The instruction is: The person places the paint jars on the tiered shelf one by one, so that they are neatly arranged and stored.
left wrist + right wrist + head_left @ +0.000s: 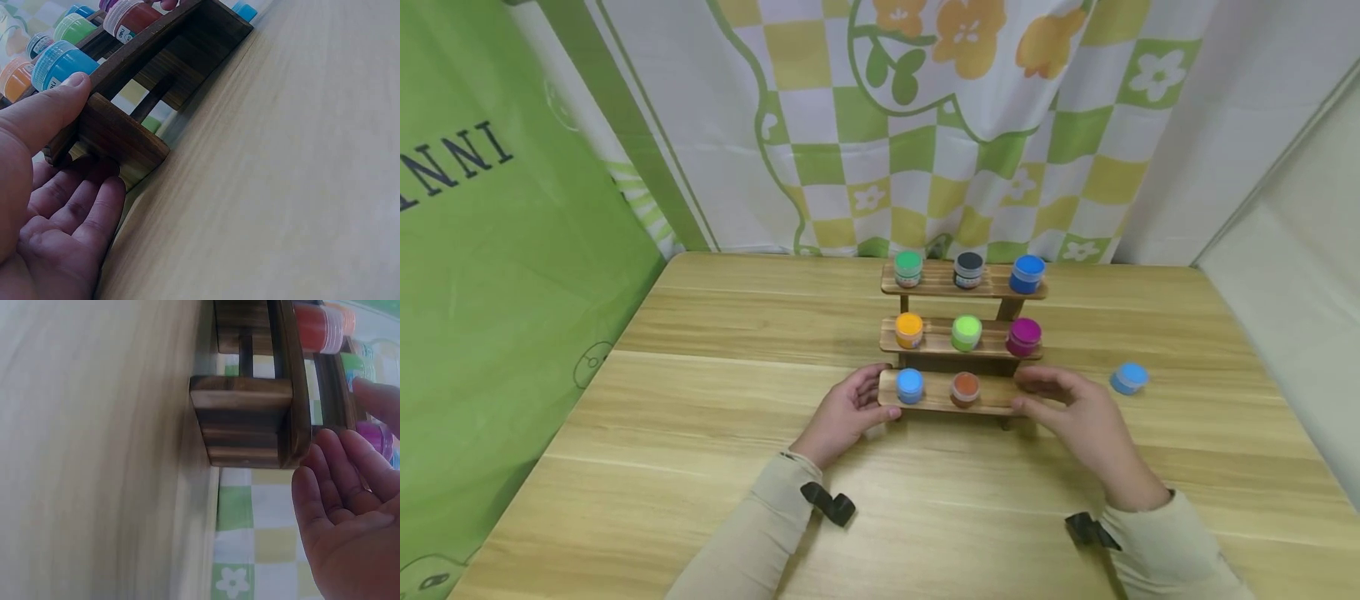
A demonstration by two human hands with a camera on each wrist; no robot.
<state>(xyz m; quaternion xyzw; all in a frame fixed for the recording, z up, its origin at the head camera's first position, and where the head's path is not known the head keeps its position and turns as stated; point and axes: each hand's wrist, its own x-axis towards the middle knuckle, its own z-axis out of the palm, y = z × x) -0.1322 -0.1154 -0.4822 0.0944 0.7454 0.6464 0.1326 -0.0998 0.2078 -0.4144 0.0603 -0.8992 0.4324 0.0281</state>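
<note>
A three-tier wooden display stand holds small lidded paint jars, several on its upper two tiers. On the lowest tier sit a light blue jar and a brown jar. My left hand grips the left end of that tier: the thumb lies on the board's edge beside the blue jar, and the fingers reach beneath. At the opposite end, my right hand touches the board with its fingertips. Its thumb stands apart from the wood, near the magenta jar.
Another light blue jar lies on the wooden table, right of the stand and beyond my right hand. A checked, flowered curtain hangs behind the table's far edge. Green cloth borders the left side.
</note>
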